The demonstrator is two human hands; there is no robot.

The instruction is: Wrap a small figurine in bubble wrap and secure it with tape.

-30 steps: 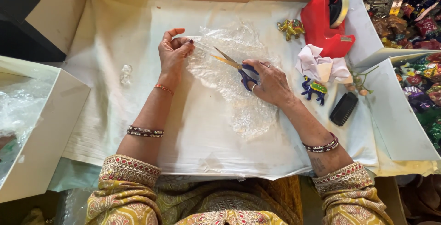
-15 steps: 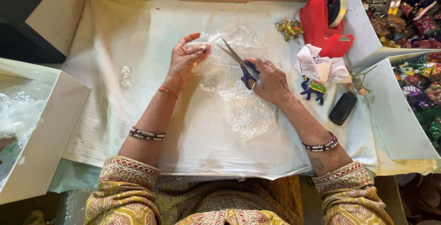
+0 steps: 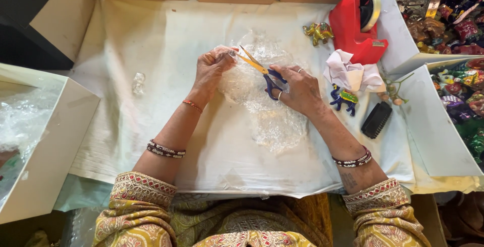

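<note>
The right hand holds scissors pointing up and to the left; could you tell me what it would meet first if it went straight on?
Probably the left hand, pinching the bubble wrap just past the scissors held by the right hand.

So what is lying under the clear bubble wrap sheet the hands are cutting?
The clear bubble wrap sheet lies on the white cloth table cover, which shows dimly through it. The left hand and right hand with blue-handled scissors hide part.

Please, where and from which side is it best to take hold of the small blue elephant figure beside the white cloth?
Probably by the body, from above. The blue elephant figure lies on the white table cover, its legs pointing toward the person. Its back is the broadest part, with open space above it. The white cloth crowds its far side and the black brush lies to its right.
</note>
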